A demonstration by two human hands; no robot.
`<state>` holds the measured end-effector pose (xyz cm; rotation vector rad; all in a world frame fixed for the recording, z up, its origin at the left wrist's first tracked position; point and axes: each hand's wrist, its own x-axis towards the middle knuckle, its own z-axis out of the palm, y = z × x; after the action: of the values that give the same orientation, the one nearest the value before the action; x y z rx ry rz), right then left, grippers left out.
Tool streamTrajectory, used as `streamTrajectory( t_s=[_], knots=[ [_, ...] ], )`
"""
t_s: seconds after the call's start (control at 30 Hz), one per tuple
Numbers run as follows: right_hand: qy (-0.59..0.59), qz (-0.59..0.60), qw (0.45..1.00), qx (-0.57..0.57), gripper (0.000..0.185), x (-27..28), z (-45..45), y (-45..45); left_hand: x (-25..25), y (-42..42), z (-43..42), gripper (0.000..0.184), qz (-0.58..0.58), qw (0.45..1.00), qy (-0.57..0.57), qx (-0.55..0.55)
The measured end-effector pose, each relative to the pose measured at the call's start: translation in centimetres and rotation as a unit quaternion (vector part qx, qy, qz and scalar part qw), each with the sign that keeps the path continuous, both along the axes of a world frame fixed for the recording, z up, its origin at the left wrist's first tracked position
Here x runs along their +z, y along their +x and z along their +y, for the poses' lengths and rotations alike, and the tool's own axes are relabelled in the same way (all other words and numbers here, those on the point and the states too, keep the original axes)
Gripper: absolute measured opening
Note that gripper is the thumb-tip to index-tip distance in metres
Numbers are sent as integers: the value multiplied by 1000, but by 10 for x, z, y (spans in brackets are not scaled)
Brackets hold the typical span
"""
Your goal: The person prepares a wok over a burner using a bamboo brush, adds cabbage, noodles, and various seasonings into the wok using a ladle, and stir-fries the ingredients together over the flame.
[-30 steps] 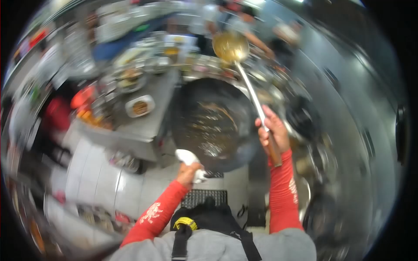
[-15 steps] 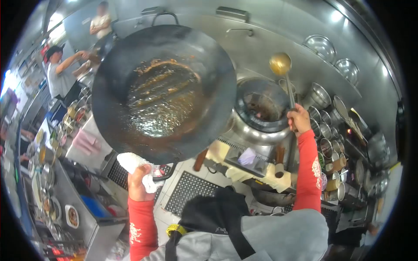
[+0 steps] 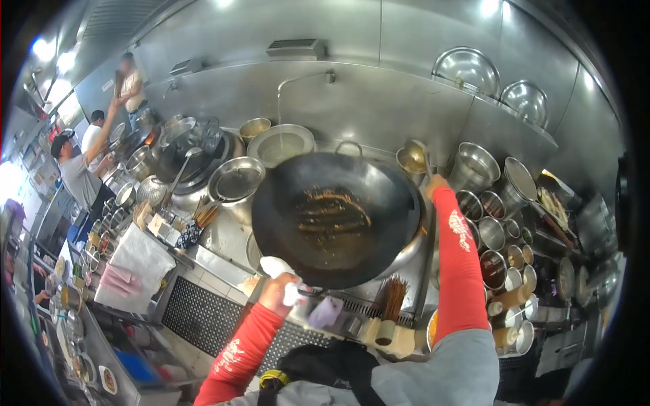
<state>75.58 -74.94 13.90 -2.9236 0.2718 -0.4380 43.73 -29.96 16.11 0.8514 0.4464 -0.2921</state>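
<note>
My left hand (image 3: 276,294) is closed around the near handle of a large black wok (image 3: 389,210), with a folded white cloth (image 3: 275,266) in its grip. Brown oily residue streaks the bottom of the wok, which sits over the burner (image 3: 412,252). At the far right of the wok, my right hand (image 3: 435,184) grips the handle of a ladle (image 3: 428,164). The ladle's head is at a small metal pot (image 3: 405,162) by the back wall; how deep it reaches is hard to see.
Left of the wok stand a strainer over a pot (image 3: 237,181) and a water basin (image 3: 298,143) below a tap (image 3: 330,77). Seasoning containers (image 3: 493,233) crowd the right side. A bamboo brush (image 3: 394,298) lies at the front edge. Co-workers (image 3: 80,166) stand at the far left.
The wok has gone from being held up at the left to resting over the burner. My right hand has brought the ladle from the air to the metal pot. The view has turned left.
</note>
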Motion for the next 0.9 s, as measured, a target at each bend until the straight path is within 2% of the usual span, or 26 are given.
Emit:
streamTrajectory(
  t_s=[0.07, 0.1, 0.2, 0.3, 0.33, 0.43, 0.47, 0.5, 0.57, 0.6, 0.67, 0.7, 0.83, 0.9],
  knots=[
    [36, 240, 968, 66, 21, 17, -7, 26, -10, 17, -17, 12, 23, 1000, 5, -12],
    [51, 358, 927, 99, 21, 24, -8, 32, -19, 23, -21, 12, 34, 999, 3, -24],
    [235, 301, 922, 59, 11, 20, -7, 33, -31, 44, -34, 12, 51, 998, -7, -44],
    [404, 231, 885, 8, 5, 10, -2, 22, -45, 61, -48, 15, 59, 996, -32, -55],
    [416, 239, 878, 7, 7, 12, -3, 21, -52, 68, -53, 14, 58, 995, -45, -61],
    [381, 148, 912, -25, 15, 12, 4, 10, -60, 90, -74, 11, 67, 995, -43, -63],
    [230, 138, 963, 4, 21, 15, 9, 10, -61, 97, -77, 11, 66, 995, -26, -70],
    [158, 77, 984, 33, 22, 22, 17, 7, -65, 99, -77, 11, 69, 995, -7, -77],
    [11, -50, 995, 87, 23, 37, 35, 1, -83, 103, -67, 19, 36, 987, -68, -140],
    [49, -84, 983, 153, 30, 43, 33, 6, -80, 101, -61, 22, 31, 979, -104, -173],
    [280, -33, 951, 126, 38, 112, 90, -35, -67, 91, -42, 32, 21, 954, -180, -238],
    [392, -7, 913, 111, 43, 137, 118, -50, -70, 84, -34, 34, 15, 952, -177, -250],
    [446, 2, 882, 154, 51, 111, 185, -15, -85, 45, 11, 43, -33, 946, -153, -284],
    [473, -2, 866, 160, 50, 88, 243, 0, -69, 31, 33, 43, -38, 954, -141, -263]
  ],
)
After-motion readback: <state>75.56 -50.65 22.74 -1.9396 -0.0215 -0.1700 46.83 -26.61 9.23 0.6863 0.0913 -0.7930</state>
